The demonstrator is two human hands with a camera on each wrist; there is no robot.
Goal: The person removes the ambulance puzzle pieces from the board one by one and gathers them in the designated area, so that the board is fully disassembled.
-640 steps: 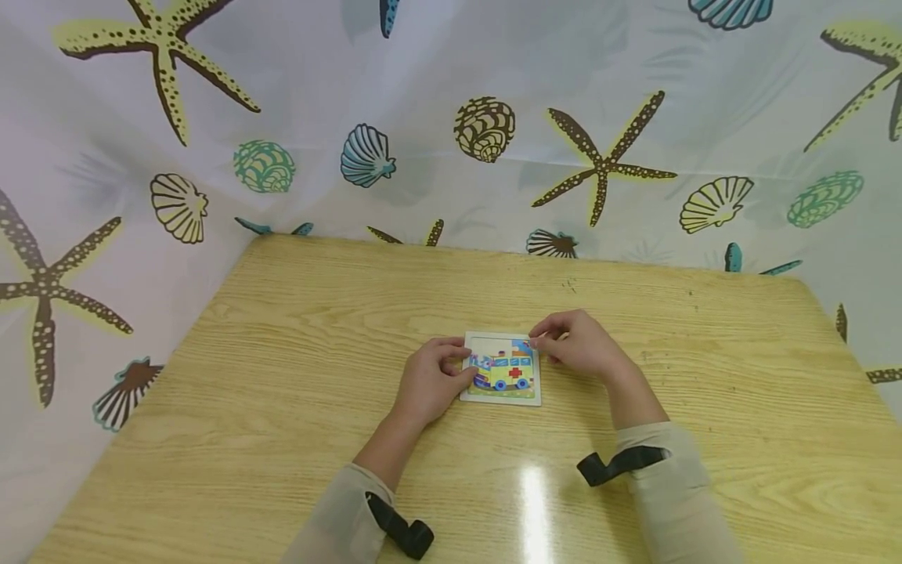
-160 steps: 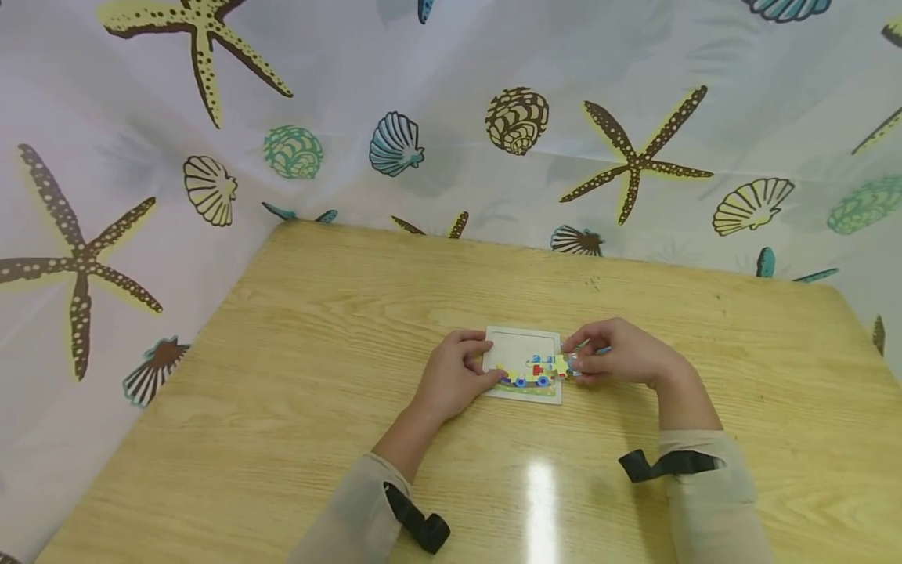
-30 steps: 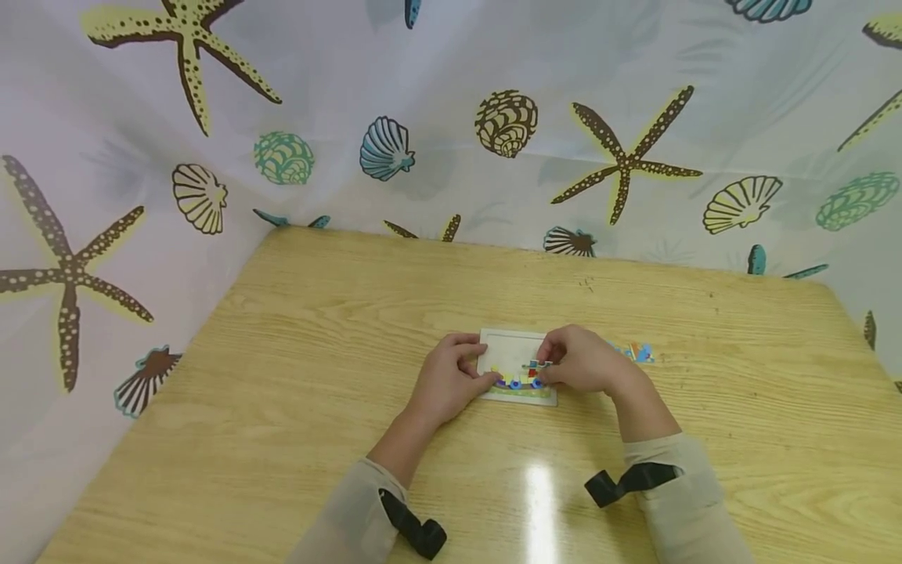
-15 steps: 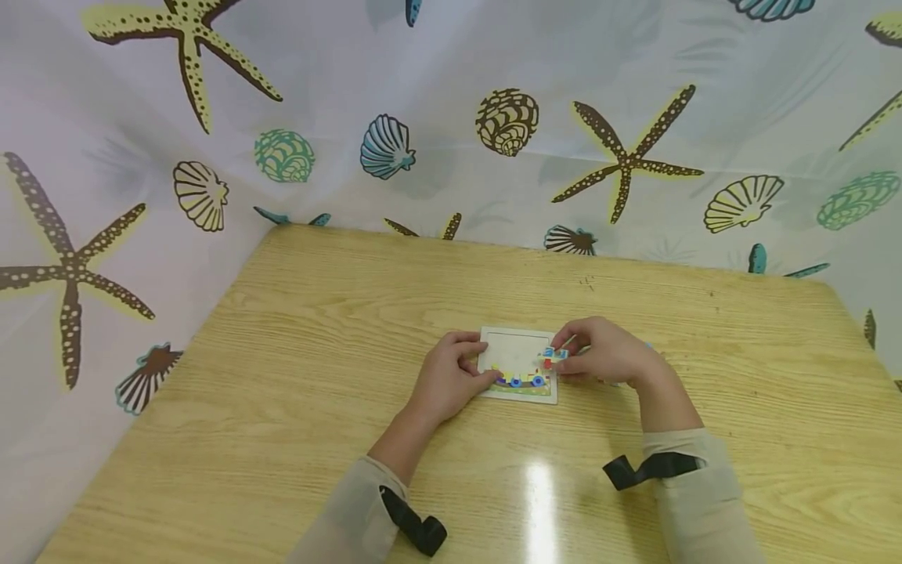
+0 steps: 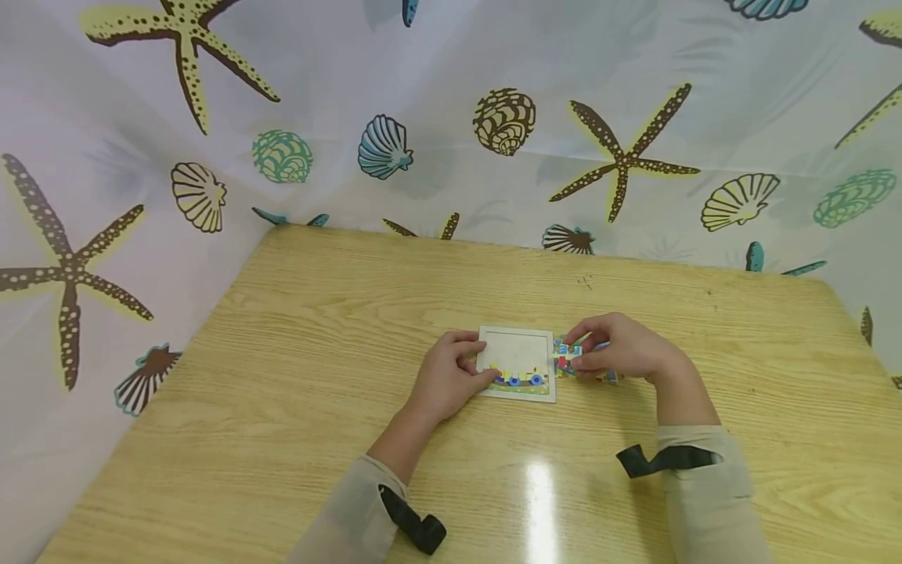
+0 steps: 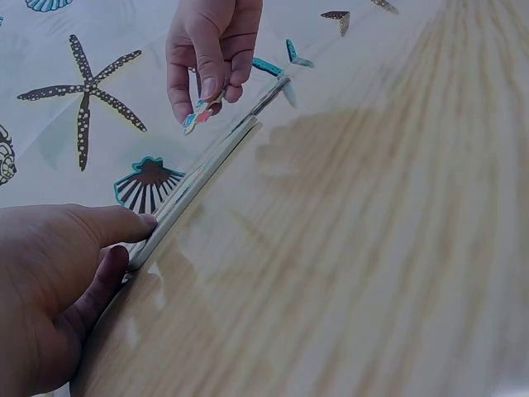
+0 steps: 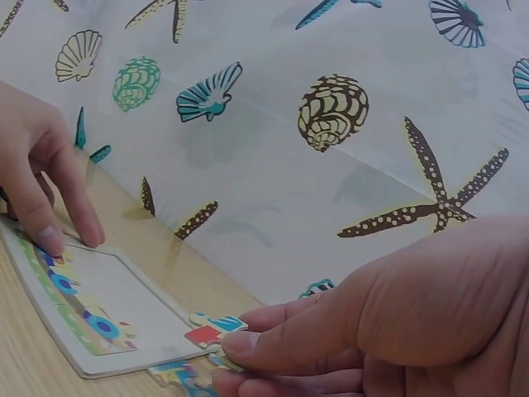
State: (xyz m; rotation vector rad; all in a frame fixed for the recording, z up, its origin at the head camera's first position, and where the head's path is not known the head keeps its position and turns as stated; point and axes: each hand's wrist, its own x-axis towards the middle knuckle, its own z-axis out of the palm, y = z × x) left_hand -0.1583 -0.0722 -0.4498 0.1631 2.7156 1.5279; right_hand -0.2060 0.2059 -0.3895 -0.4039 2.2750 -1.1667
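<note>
A white-framed jigsaw puzzle board [image 5: 517, 347] lies on the table, its bottom row of pieces in place and its upper part bare. My left hand [image 5: 454, 374] grips the board's left side, thumb on the frame, as the left wrist view shows. Beyond the board's right edge, my right hand [image 5: 620, 348] pinches a puzzle piece [image 7: 216, 331] with a red patch and blue windows between thumb and fingers. Under that hand lie loose puzzle pieces [image 7: 178, 376], partly hidden by the fingers.
The wooden table [image 5: 352, 313] runs back to a white curtain [image 5: 437, 94] printed with shells and starfish. Each sleeve carries a black strap, one on the left forearm [image 5: 412, 521] and one on the right [image 5: 665, 460].
Most of the ambulance picture has left the board since the oldest frame. Within the last second my right hand lifted the red-patched piece out and moved it right. My left hand stayed put.
</note>
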